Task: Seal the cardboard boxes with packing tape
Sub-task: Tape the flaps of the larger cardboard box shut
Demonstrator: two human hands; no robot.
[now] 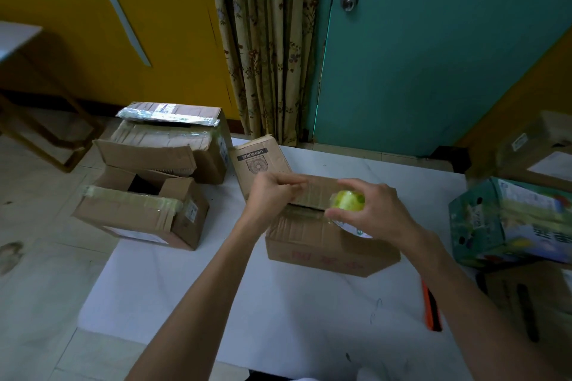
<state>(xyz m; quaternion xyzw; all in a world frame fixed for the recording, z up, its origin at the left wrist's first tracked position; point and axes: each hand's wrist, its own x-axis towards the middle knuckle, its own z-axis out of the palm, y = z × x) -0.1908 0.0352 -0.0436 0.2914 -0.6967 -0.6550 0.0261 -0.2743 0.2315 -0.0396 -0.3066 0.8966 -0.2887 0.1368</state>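
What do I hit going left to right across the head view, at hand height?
In order: open box on the floor → left hand pinching the tape strip → right hand gripping the tape roll → green box.

Both bare forearms reach forward, converging. The left hand (272, 195) is curled (knuckles up), thumb and fingers pinching the tape (315, 192). The right hand (371, 213) grips the roll (348, 200), fingers arched over, thumb nearer.
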